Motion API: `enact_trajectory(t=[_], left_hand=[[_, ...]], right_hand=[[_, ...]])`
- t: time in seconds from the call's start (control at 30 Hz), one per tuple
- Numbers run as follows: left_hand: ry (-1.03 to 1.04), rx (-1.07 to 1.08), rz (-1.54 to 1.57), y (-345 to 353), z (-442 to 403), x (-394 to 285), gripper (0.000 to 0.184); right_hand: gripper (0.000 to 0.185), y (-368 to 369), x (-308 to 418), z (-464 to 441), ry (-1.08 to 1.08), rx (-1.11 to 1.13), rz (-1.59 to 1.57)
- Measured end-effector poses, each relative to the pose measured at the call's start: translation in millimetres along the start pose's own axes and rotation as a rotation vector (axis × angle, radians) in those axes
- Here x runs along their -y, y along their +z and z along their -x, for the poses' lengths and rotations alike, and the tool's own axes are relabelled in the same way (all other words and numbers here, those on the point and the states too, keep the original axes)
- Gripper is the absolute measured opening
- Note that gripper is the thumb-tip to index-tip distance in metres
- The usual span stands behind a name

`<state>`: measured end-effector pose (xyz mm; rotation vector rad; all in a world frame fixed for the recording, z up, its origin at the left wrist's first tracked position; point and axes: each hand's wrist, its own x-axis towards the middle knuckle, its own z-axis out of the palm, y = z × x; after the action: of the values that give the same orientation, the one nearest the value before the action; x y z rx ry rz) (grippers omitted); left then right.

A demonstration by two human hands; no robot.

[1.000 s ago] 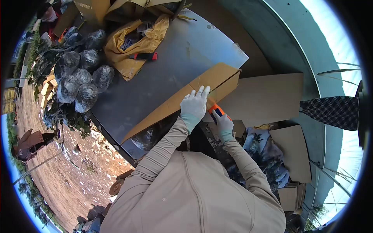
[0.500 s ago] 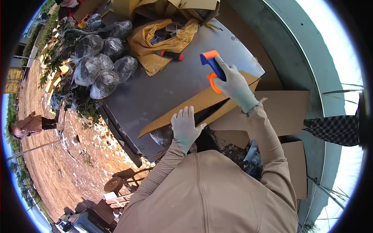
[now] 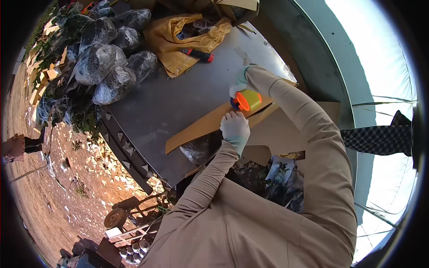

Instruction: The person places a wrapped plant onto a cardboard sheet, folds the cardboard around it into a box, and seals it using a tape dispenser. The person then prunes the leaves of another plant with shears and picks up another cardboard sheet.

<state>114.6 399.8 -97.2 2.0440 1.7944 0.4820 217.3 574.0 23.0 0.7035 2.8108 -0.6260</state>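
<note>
My right hand [image 3: 238, 85], in a pale glove, is wrapped round an orange and blue tape dispenser [image 3: 246, 101] with a yellowish roll. The dispenser is at the upper edge of a long brown cardboard flap [image 3: 201, 123], near the box's right part. My left hand [image 3: 235, 128], also gloved, has its fingers curled at the flap just below the dispenser. What its fingertips hold, if anything, is hidden. Under the flap, a plastic-wrapped bundle [image 3: 195, 152] shows in the box opening.
Several plastic-wrapped root balls [image 3: 102, 64] with leaves lie on the metal table [image 3: 149, 109] at the left. A yellow bag [image 3: 176, 56] and a red and black cutter [image 3: 200, 55] are behind. At the far left stands another person [image 3: 15, 147].
The dispenser first rose off the box in my right hand, then came down and turned, showing its roll. My left hand has moved right along the flap, its fingers now curled.
</note>
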Motion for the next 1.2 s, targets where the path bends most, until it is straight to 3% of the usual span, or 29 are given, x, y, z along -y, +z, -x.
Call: enact_trajectory(t=[0.07, 0.13, 0.2, 0.3, 0.33, 0.43, 0.47, 0.57, 0.7, 0.73, 0.83, 0.9, 0.93, 1.0, 1.07, 1.13, 1.2], left_hand=[[-0.018, 0.036, 0.036, -2, 2, 2, 0.032], [-0.021, 0.013, 0.06, -8, 0, -1, 0.029], [-0.024, -0.009, 0.019, 1, -3, -2, 0.024], [-0.031, -0.012, 0.019, -7, -3, -3, 0.025], [-0.049, 0.08, 0.012, -14, -2, -6, 0.03], [0.117, -0.053, -0.089, -8, 5, -5, 0.041], [0.134, 0.001, -0.158, -6, 6, -3, 0.047], [0.164, 0.03, -0.162, -8, 4, -1, 0.044], [0.162, 0.055, -0.161, -9, 5, -1, 0.044], [0.161, 0.073, -0.143, -9, 5, 1, 0.044], [0.186, 0.074, -0.106, -7, 6, 3, 0.047], [0.229, 0.01, -0.126, -2, 5, 12, 0.05], [0.204, 0.061, -0.154, -18, 6, 7, 0.068], [0.093, 0.161, -0.193, -58, 30, 11, 0.082], [0.027, 0.143, -0.206, -76, 56, 32, 0.103], [-0.025, 0.045, -0.276, -91, 86, 42, 0.104], [-0.08, -0.016, -0.193, -87, 97, 53, 0.099]], right_hand=[[0.035, -5, 13, 9, 0.617, 0.564, -0.052], [0.057, -23, 81, 67, 0.795, 0.437, -0.098], [0.056, 20, 125, 111, 0.924, 0.174, -0.096], [0.072, 102, 150, 141, 0.958, -0.281, -0.16], [0.072, 132, 151, 147, 0.973, -0.343, -0.166], [0.074, 243, 152, 167, 1.001, -0.43, -0.25], [0.073, 273, 153, 172, 0.979, -0.461, -0.277], [0.072, 292, 138, 163, 1.026, -0.476, -0.264], [0.071, 247, 138, 149, 1.054, -0.196, -0.138], [0.061, 222, 143, 130, 1.126, -0.081, -0.1], [0.047, 326, 80, 74, 0.899, 0.492, -0.003], [0.045, 239, 86, 87, 0.853, 0.591, -0.117], [0.041, 183, 102, 111, 0.812, 0.416, -0.238], [0.058, 103, 111, 155, 0.741, 0.272, -0.523], [0.065, 44, 114, 180, 0.717, -0.039, -0.728], [0.066, 1, 125, 151, 0.803, -0.432, -0.839], [0.061, -2, 103, 87, 0.648, -0.541, -0.587]])
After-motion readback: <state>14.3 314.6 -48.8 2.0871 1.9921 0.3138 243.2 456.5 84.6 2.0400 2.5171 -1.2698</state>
